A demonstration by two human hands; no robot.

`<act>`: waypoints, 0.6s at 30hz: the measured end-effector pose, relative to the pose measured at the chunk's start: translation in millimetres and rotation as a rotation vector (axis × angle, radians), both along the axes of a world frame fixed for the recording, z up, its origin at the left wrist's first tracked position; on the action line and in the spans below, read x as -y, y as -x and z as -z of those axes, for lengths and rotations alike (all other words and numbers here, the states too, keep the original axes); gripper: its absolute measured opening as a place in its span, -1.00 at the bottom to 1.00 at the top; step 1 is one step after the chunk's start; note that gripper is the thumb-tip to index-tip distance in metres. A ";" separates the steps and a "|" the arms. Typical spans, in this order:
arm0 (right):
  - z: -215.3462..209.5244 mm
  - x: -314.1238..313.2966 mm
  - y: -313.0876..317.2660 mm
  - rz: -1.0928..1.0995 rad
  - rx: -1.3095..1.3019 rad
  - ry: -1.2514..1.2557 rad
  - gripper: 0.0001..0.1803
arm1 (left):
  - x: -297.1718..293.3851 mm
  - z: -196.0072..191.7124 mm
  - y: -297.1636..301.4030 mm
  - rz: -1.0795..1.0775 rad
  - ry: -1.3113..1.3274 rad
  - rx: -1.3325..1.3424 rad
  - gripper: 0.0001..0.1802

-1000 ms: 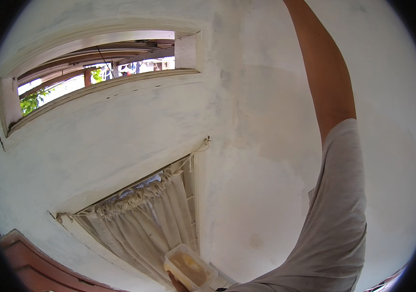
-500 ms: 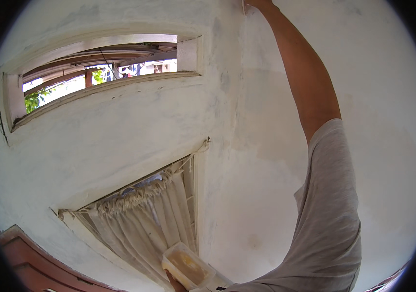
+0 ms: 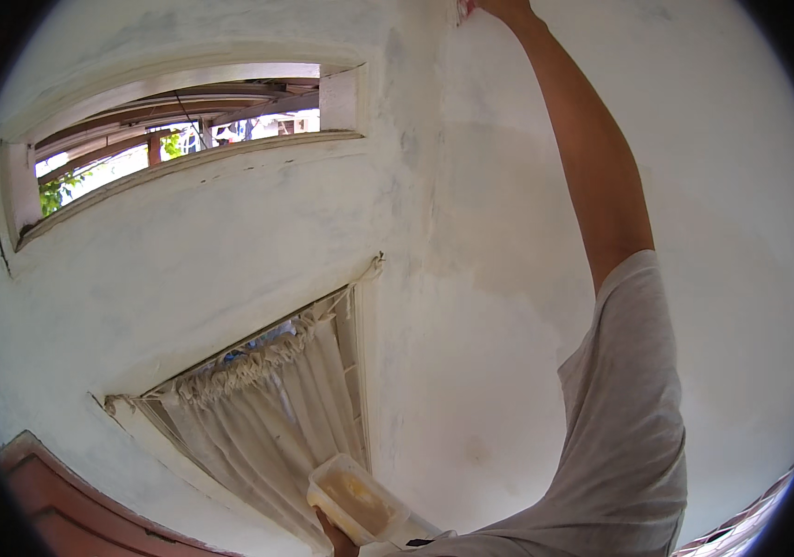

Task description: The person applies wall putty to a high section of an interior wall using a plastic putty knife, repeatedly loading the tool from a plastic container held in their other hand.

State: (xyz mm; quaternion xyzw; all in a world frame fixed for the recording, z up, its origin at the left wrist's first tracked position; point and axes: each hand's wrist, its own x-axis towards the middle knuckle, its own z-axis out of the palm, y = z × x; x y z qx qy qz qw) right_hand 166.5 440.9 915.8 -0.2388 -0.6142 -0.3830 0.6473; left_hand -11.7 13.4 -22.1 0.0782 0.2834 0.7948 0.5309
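Observation:
My right arm stretches high up, and my right hand (image 3: 506,9) is partly cut off by the top edge, close to the wall corner. Beside its fingers shows a small pink-and-white piece (image 3: 464,9), too little of it in view to name; the fingers look closed on it, against or near the wall (image 3: 508,213). Low in the view my left hand (image 3: 336,534) is wrapped round the side of a clear rectangular plastic tub (image 3: 395,506). Yellowish-beige stuff is smeared inside the tub, which is tilted so that its inside shows. Most of the left fingers are hidden under it.
To the left is a narrow window opening (image 3: 183,158) high in the wall. Below it, a beige curtain (image 3: 258,418) hangs on a cord across a second window, behind the tub. A reddish-brown wooden piece (image 3: 72,506) stands at lower left. Damp-looking patches mark the right wall.
The view has shifted slightly, so the windows sit a little further left. My right hand stays high by the corner, with the pink piece now showing. The tub is still in my left hand.

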 end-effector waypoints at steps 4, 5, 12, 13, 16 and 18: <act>43.5 -21.9 29.3 -0.160 -0.046 0.157 -0.41 | 16.1 1.1 11.1 -0.063 0.018 0.002 -0.13; 41.1 -29.8 24.2 -0.087 -0.041 0.159 -0.41 | 15.7 1.7 9.4 -0.052 0.017 0.003 -0.13; 43.8 -31.4 49.8 0.027 0.109 0.116 -0.58 | 21.1 8.7 6.3 -0.054 0.042 0.016 -0.12; 51.3 -24.3 67.4 0.020 0.124 0.084 -0.60 | 23.6 9.6 7.9 -0.054 0.042 0.026 -0.11; 42.6 0.9 66.6 0.043 0.225 -0.017 -0.66 | 23.3 -1.0 2.1 -0.034 0.008 0.014 -0.09; 34.7 31.4 64.9 -0.079 0.264 -0.023 -0.72 | 27.1 0.3 5.0 -0.063 -0.007 0.013 -0.09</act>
